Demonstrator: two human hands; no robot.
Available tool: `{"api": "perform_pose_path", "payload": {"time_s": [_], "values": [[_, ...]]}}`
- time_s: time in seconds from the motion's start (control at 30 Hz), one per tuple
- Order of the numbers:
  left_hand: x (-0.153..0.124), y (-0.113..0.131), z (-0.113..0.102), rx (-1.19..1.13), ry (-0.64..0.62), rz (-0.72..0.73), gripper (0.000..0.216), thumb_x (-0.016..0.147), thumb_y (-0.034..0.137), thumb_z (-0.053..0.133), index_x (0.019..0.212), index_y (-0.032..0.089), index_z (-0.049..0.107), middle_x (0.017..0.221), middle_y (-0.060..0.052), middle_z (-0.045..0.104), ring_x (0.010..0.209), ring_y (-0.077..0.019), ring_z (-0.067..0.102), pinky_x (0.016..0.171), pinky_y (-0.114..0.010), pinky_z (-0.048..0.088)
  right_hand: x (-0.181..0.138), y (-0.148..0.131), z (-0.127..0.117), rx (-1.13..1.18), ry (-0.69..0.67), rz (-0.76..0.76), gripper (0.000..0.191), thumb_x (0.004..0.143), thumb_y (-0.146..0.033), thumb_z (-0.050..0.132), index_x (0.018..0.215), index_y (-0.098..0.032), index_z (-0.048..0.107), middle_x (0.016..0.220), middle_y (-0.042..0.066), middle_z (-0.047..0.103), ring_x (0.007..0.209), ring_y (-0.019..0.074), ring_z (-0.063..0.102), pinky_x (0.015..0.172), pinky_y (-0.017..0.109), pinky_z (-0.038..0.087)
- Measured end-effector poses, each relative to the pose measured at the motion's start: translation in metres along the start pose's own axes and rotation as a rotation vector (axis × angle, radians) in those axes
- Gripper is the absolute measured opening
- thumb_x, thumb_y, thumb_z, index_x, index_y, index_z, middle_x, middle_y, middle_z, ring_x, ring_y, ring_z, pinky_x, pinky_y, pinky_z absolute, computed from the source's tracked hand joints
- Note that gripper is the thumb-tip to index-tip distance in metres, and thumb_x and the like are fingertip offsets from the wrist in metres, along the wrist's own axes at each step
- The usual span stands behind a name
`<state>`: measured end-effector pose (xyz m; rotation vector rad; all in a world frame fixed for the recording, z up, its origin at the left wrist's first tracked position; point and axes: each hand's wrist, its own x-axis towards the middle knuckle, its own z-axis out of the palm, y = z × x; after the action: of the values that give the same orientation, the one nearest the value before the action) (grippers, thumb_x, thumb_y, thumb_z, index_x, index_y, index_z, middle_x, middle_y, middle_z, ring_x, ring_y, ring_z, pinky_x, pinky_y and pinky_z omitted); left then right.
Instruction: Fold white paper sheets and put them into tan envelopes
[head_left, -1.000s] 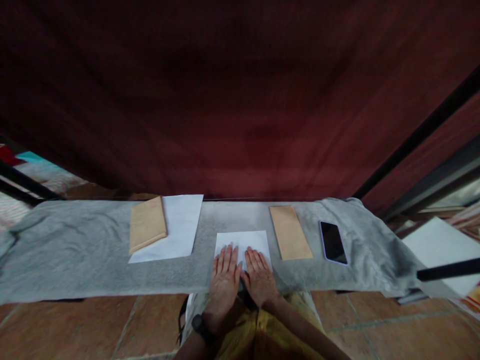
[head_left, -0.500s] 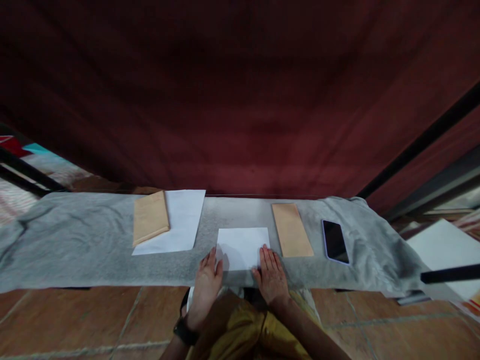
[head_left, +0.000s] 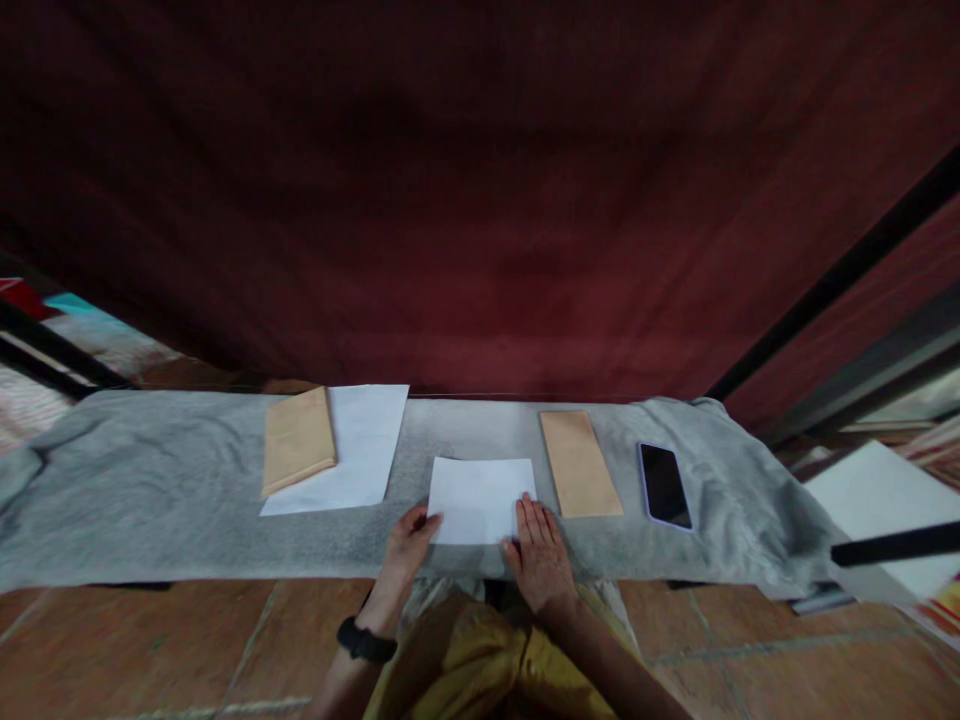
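Note:
A white sheet of paper (head_left: 478, 495), looking folded to a smaller size, lies flat on the grey cloth in front of me. At its left edge my left hand (head_left: 410, 535) pinches the paper between thumb and fingers. My right hand (head_left: 540, 550) rests flat over the lower right corner, fingers stretched out together. Just right of the paper is a narrow brown envelope (head_left: 581, 463). Further left, a stack of brown envelopes (head_left: 298, 437) lies partly over a larger white sheet (head_left: 367, 445).
A grey cloth (head_left: 172, 480) covers the narrow bench. A phone (head_left: 665, 485) in a lilac case lies on its right part. Dark red fabric (head_left: 480, 250) hangs behind. A white board-like piece (head_left: 889, 500) and a black bar (head_left: 900, 545) are at far right.
My left hand has gone from lying along the paper's left edge to pinching that edge, its wrist turned. The right hand stays flat on the paper.

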<state>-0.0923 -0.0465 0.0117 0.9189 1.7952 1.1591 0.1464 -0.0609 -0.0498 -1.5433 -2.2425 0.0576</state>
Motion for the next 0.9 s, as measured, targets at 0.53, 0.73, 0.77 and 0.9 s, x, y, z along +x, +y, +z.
{"api": "perform_pose_path", "payload": {"time_s": [0.53,0.73,0.77,0.9], "values": [[-0.043,0.079,-0.007,0.704,0.216,1.148,0.021,0.098,0.023,0.049,0.106,0.023,0.069,0.106,-0.007,0.074,0.096,-0.0203,0.067,0.092,-0.035,0.048,0.015,0.016,-0.004,0.575,0.059,0.300,0.057,0.105,-0.049,0.028,0.151,-0.020,0.045,0.147,0.012,0.055,0.137,0.0252,0.052,0.111,0.047,0.047],[-0.066,0.037,0.043,0.973,-0.118,1.244,0.040,0.096,0.012,0.039,0.125,0.022,0.064,0.117,-0.009,0.072,0.107,-0.0232,0.065,0.099,-0.040,0.048,0.030,0.015,-0.012,1.087,-0.071,0.508,0.071,0.102,-0.061,0.015,0.137,-0.019,0.060,0.117,0.013,0.075,0.097,0.0259,0.075,0.077,0.039,0.061],[-0.068,0.031,0.050,0.986,-0.159,1.221,0.040,0.096,0.012,0.038,0.125,0.022,0.064,0.116,-0.009,0.072,0.106,-0.0231,0.065,0.098,-0.040,0.049,0.032,0.016,-0.013,1.105,-0.093,0.530,0.070,0.101,-0.062,0.017,0.133,-0.020,0.063,0.109,0.012,0.077,0.089,0.0260,0.076,0.072,0.039,0.061],[-0.071,0.012,0.070,0.974,-0.247,1.190,0.039,0.097,0.013,0.036,0.122,0.022,0.065,0.114,-0.009,0.073,0.108,-0.0224,0.065,0.101,-0.039,0.048,0.036,0.022,-0.018,1.042,-0.072,0.512,0.056,0.099,-0.058,0.032,0.121,-0.022,0.069,0.097,0.008,0.079,0.082,0.0251,0.075,0.068,0.036,0.061]]}}
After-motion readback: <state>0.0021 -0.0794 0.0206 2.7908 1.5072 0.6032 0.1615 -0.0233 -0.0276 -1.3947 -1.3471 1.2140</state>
